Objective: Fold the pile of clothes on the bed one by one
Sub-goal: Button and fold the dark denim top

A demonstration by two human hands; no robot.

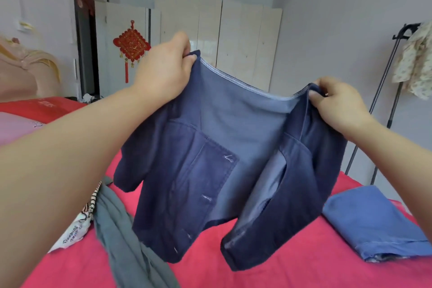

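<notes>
A dark navy button-front jacket (187, 182) with a lighter blue lining hangs open in the air above the red bed (304, 271). My left hand (163, 70) pinches its collar at the upper left corner. My right hand (339, 105) grips the collar at the right corner. The jacket's lower hem brushes the bed. To the lower left lies an unfolded grey garment (121, 241) beside a striped and printed white piece (81, 220). A folded blue garment (374, 222) rests on the bed at the right.
A padded headboard (28, 72) and pink bedding (16, 126) are at the far left. White wardrobes (233, 37) line the back wall, with a red knot ornament (131, 46) on a door. A clothes stand (392, 91) with a floral garment stands at the right.
</notes>
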